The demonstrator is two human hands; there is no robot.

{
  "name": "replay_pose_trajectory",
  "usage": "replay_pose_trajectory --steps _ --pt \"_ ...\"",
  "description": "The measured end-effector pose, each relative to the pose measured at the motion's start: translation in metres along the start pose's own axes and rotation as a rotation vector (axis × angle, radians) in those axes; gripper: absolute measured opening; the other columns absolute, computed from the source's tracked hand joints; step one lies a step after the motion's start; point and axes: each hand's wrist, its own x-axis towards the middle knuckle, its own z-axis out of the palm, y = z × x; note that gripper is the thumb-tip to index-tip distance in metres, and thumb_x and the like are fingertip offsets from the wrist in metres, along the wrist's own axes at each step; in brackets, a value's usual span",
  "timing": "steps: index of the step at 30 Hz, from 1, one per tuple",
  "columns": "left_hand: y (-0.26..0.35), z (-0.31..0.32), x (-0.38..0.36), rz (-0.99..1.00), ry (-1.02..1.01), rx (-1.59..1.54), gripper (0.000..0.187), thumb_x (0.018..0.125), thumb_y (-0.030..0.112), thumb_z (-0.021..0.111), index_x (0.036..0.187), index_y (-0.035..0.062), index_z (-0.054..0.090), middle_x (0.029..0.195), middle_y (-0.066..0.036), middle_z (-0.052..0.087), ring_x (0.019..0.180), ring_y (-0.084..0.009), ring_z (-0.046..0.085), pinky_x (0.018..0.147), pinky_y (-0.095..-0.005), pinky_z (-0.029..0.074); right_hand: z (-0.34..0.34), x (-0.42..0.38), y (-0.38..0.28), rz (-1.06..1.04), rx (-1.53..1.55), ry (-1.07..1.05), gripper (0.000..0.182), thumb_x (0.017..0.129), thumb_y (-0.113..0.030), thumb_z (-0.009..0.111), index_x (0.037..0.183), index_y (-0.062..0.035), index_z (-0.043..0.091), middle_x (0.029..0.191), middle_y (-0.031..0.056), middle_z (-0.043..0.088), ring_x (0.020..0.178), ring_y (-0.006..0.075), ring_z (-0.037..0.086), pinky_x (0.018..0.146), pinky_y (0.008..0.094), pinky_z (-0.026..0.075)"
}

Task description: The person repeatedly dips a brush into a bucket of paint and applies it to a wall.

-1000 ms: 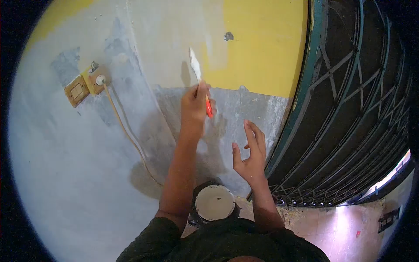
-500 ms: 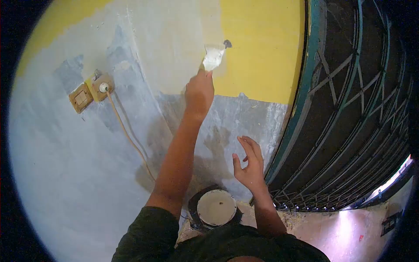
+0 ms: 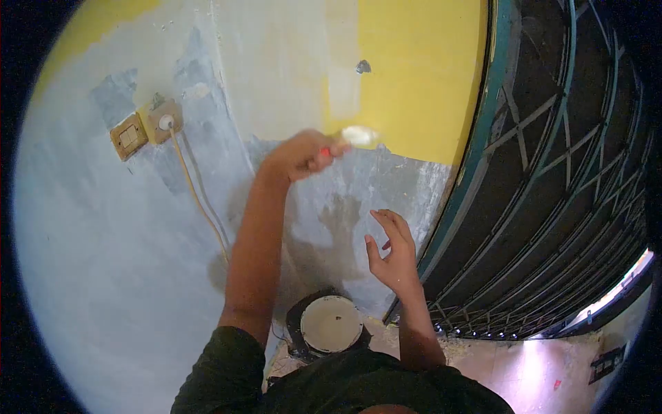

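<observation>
My left hand [image 3: 303, 157] is closed around a paintbrush [image 3: 360, 136], with a bit of red handle showing at the fingers. Its white-coated head points right, blurred by motion, over the lower edge of the yellow paint on the wall [image 3: 420, 96]. To the upper left of the brush, a pale painted strip [image 3: 343, 90] runs down into the yellow. My right hand [image 3: 394, 255] hovers lower down in front of the grey part of the wall, fingers apart and slightly curled, holding nothing. Below and between my arms stands a round bucket [image 3: 332, 324] of whitish paint.
On the left, a light switch [image 3: 129, 136] and a socket with a plug [image 3: 165, 122] sit on the wall, a cable [image 3: 191, 181] hanging down. A dark folding metal gate [image 3: 552, 172] borders the wall at right. A dark patch [image 3: 363, 66] marks the yellow area.
My left hand has come down from the pale strip, and the brush has swung from pointing up to pointing right. My right hand has hardly moved.
</observation>
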Motion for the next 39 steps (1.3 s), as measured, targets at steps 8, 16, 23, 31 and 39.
replay_pose_trajectory --steps 8,16,23,31,39 --pt "0.042 0.012 -0.037 0.077 -0.239 -0.361 0.024 0.097 0.014 0.045 0.116 0.0008 0.051 0.078 0.001 0.050 0.044 -0.0017 0.036 0.031 -0.0169 0.023 -0.020 -0.012 0.004 0.081 0.075 0.042 0.041 0.083 -0.003 0.066 0.124 -0.0080 0.061 0.114 0.0132 0.062 0.097 0.0223 0.062 0.062 0.0267 0.051" --pt "-0.037 0.128 -0.101 0.216 0.270 -0.249 0.029 0.098 0.025 0.049 0.112 0.0020 0.059 0.074 0.000 0.054 0.049 -0.0042 0.043 0.038 -0.0209 0.031 -0.029 -0.005 -0.031 0.010 0.139 0.135 0.040 0.081 0.001 0.068 0.120 -0.0045 0.063 0.095 0.0110 0.062 0.087 0.0179 0.061 0.062 0.0261 0.048" --pt "-0.103 0.154 -0.102 0.170 0.384 -0.069 0.022 0.096 0.014 0.051 0.092 -0.0029 0.064 0.063 -0.002 0.054 0.053 -0.0084 0.045 0.049 -0.0275 0.037 -0.012 -0.011 -0.033 -0.356 -0.282 0.060 0.049 0.065 0.004 0.069 0.112 -0.0078 0.066 0.101 0.0083 0.059 0.091 0.0285 0.059 0.071 0.0366 0.052" --pt "-0.112 0.155 -0.123 0.176 0.453 0.193 0.026 0.094 0.016 0.049 0.105 -0.0043 0.061 0.067 -0.015 0.058 0.063 -0.0234 0.061 0.061 -0.0361 0.047 0.014 -0.023 -0.023 -0.369 -0.049 0.074 0.043 0.062 0.009 0.070 0.102 -0.0036 0.067 0.092 0.0117 0.063 0.084 0.0315 0.063 0.074 0.0367 0.053" --pt "-0.119 0.148 -0.148 0.184 0.461 0.153 0.049 0.099 0.027 0.046 0.139 -0.0011 0.038 0.067 -0.014 0.060 0.063 -0.0232 0.062 0.063 -0.0378 0.047 0.000 -0.010 -0.002 -0.122 -0.138 -0.159 0.023 0.069 -0.001 0.079 0.088 -0.0019 0.067 0.087 0.0124 0.068 0.081 0.0282 0.067 0.071 0.0346 0.053"
